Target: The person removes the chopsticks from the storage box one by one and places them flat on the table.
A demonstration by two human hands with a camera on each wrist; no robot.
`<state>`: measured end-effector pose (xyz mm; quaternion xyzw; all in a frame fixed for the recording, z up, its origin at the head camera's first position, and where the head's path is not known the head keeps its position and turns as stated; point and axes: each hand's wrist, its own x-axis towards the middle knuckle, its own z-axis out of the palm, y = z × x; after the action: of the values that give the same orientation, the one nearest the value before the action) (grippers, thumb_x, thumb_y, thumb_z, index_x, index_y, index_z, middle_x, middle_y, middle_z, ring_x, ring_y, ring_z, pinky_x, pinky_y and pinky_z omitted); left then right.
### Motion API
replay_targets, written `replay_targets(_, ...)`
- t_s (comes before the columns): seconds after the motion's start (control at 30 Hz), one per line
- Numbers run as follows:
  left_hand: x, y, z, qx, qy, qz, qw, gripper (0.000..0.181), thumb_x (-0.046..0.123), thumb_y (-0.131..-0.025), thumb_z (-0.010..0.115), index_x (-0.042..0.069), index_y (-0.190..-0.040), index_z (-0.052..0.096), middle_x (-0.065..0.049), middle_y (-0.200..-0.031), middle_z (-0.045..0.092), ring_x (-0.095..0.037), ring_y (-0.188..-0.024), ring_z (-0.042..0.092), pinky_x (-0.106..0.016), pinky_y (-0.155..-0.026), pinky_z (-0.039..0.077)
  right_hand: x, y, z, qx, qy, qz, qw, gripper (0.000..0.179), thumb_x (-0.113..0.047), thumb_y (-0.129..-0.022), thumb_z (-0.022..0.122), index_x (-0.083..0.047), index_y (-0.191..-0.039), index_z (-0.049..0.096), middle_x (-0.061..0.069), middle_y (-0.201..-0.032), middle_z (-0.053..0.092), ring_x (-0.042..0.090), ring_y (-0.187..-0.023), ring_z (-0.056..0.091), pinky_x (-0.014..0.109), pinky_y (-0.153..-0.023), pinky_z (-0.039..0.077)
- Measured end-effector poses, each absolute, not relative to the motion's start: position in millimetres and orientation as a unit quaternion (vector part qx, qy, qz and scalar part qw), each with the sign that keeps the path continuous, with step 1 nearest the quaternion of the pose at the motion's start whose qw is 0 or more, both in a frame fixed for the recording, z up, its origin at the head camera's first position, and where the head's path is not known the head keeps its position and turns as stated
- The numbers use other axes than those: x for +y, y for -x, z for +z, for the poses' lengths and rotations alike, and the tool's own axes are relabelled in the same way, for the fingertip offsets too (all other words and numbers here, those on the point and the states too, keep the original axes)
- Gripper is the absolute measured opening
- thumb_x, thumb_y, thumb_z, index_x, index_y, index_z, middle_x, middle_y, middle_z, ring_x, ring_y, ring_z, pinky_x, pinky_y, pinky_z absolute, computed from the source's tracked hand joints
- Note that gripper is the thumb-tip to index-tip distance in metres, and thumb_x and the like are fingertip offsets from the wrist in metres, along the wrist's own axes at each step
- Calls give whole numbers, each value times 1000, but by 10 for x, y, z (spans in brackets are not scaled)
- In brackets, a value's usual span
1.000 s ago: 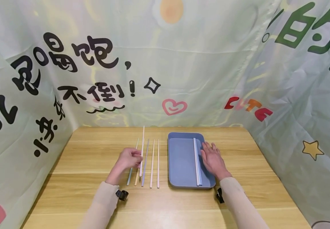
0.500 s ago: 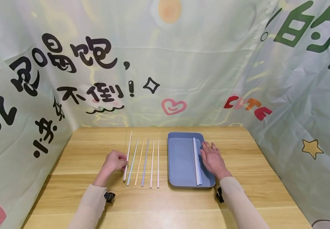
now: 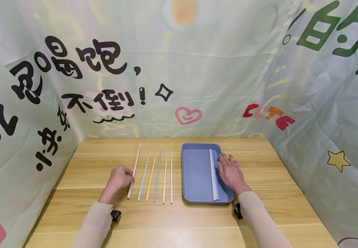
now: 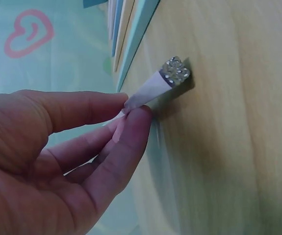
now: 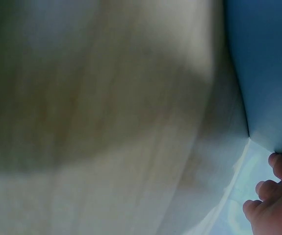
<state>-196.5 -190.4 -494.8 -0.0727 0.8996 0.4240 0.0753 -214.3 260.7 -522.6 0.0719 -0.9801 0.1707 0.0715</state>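
Observation:
Between thumb and fingers, my left hand [image 3: 121, 176] pinches a pale pinkish chopstick [image 3: 136, 156]. In the left wrist view this chopstick [image 4: 150, 90] shows a glittery end, close over the wood. To its right lies a row of single chopsticks: light blue [image 3: 143, 175], yellow [image 3: 151, 175], violet-blue [image 3: 157, 175] and two pale pink ones [image 3: 171, 177]. My right hand [image 3: 231, 174] rests with extended fingers on the right rim of a blue tray [image 3: 195, 182]. Inside that tray, whitish and light-blue chopsticks [image 3: 212, 175] lie together along the right side.
A wooden table [image 3: 179, 227] carries everything. Printed fabric walls [image 3: 222, 86] enclose it at the back and both sides. Dark wrist cameras [image 3: 115, 215] sit at both cuffs.
My left hand has carried the pinkish chopstick leftward from over the row to the row's left side, and lowered it. My right hand and the tray have stayed in place.

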Motion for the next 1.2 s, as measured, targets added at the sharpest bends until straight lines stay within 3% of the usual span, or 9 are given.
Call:
replay_targets(0.43,-1847,1964,-4957,906,74,410,76,9,-8,-82,73,-7,-91,75,-12,-76,73,-16,-59,69,-24,-54,56,2600,2134,-5217,-980,-70,172,68,54,-26,-114,38,7,-157,39,29,-165,38,56,-154,27,69,-125,24)
replay_targets(0.97,-1827,1977,-4961,924,66,373,55,9,-2,-79,80,-2,-84,73,-12,-81,70,-20,-72,64,-26,-59,52,2622,2145,-5212,-980,-75,169,76,53,-25,-114,39,7,-156,41,28,-164,39,56,-154,28,70,-124,25)
replay_targets(1.2,-1779,1983,-4915,923,60,377,41,19,8,-86,77,-6,-100,76,-19,-95,77,-23,-78,70,-30,-62,58,2627,2156,-5244,-980,-79,168,77,54,-25,-115,37,8,-157,40,28,-163,40,56,-154,28,70,-124,26)
